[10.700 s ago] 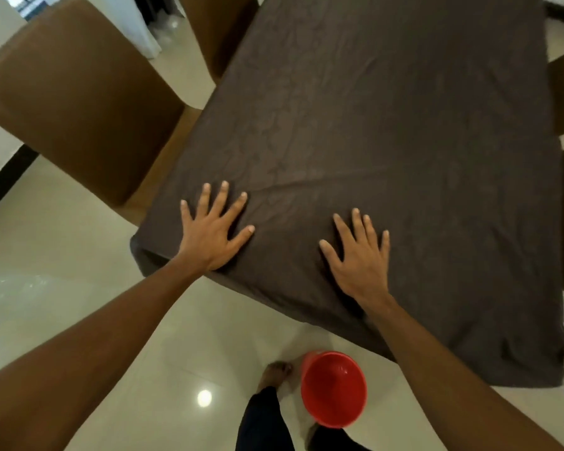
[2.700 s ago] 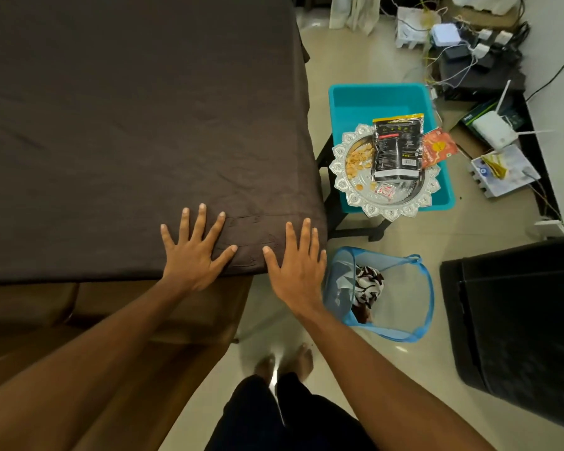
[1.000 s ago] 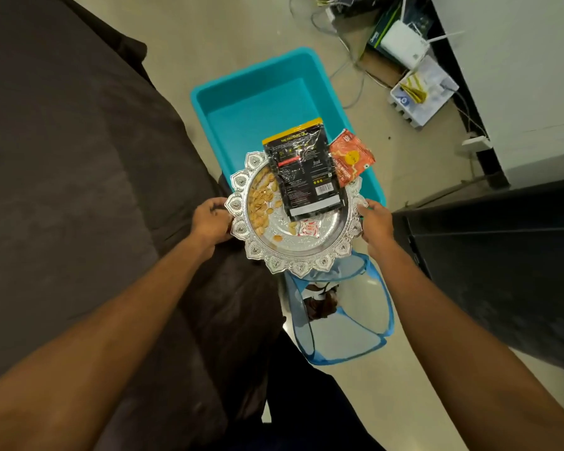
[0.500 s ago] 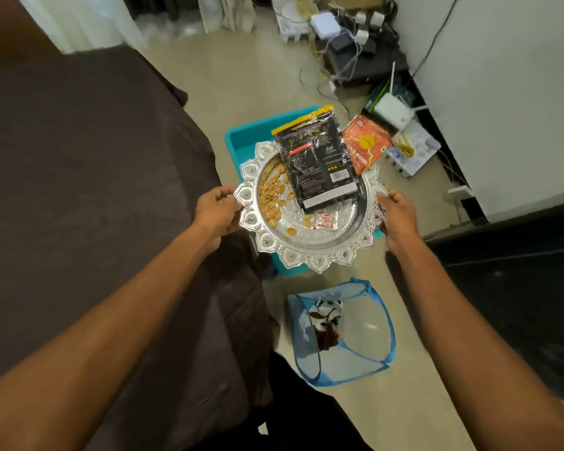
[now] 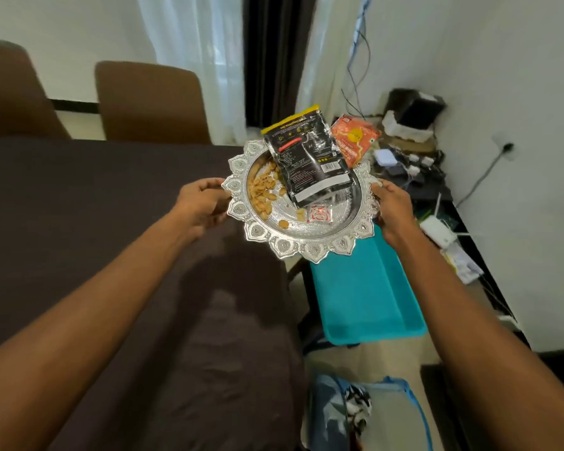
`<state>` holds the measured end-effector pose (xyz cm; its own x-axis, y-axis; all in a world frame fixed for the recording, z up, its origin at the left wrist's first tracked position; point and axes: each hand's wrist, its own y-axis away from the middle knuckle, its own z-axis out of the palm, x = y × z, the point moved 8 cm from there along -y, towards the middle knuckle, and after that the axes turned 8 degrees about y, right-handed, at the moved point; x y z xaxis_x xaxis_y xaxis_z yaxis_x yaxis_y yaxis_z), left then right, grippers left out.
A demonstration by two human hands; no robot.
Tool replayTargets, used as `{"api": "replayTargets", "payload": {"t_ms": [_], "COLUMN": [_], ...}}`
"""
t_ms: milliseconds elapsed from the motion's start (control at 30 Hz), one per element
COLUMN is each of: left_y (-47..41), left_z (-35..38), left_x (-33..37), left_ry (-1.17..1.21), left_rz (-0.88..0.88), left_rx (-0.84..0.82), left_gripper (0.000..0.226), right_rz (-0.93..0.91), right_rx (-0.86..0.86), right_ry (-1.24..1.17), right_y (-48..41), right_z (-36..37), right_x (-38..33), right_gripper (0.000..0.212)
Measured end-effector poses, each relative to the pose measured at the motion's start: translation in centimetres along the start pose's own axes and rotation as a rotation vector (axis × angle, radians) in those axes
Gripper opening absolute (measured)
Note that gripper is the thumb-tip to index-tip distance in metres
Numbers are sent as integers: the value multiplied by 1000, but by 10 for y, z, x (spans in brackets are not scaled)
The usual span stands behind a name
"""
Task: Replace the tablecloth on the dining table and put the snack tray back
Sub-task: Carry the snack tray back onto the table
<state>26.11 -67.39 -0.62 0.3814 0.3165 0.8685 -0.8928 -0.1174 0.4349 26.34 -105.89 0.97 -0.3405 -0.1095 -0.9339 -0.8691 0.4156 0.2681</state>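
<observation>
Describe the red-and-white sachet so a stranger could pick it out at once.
At the right edge of the brown-clothed table, find the scalloped silver tray held up. The sachet lies on the tray's floor, at the near end of the black pouch. It is the smallest packet there: square, red print on white.

bare forearms, bare left hand (image 5: 200, 203), bare right hand (image 5: 392, 210)

Scalloped silver snack tray (image 5: 284, 245) (packets, nuts) aloft beside spread dark tablecloth (image 5: 79, 206).
</observation>
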Motion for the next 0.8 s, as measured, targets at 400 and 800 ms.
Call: {"api": "replayTargets", "payload": {"t_ms": [400, 800], "left_y": [66, 81], "left_z": [-279, -497], "left_x": [61, 96], "left_ry": [139, 229], "left_rz": [87, 122], "left_rx": [519, 868], "left_gripper": [23, 29], "right_rz": [-169, -206], "right_rx": [-485, -714], "right_ry": [168, 286], "right_y": [65, 152], "right_z": [317, 576], "right_x": [-68, -64], "right_gripper": [14, 16]}}
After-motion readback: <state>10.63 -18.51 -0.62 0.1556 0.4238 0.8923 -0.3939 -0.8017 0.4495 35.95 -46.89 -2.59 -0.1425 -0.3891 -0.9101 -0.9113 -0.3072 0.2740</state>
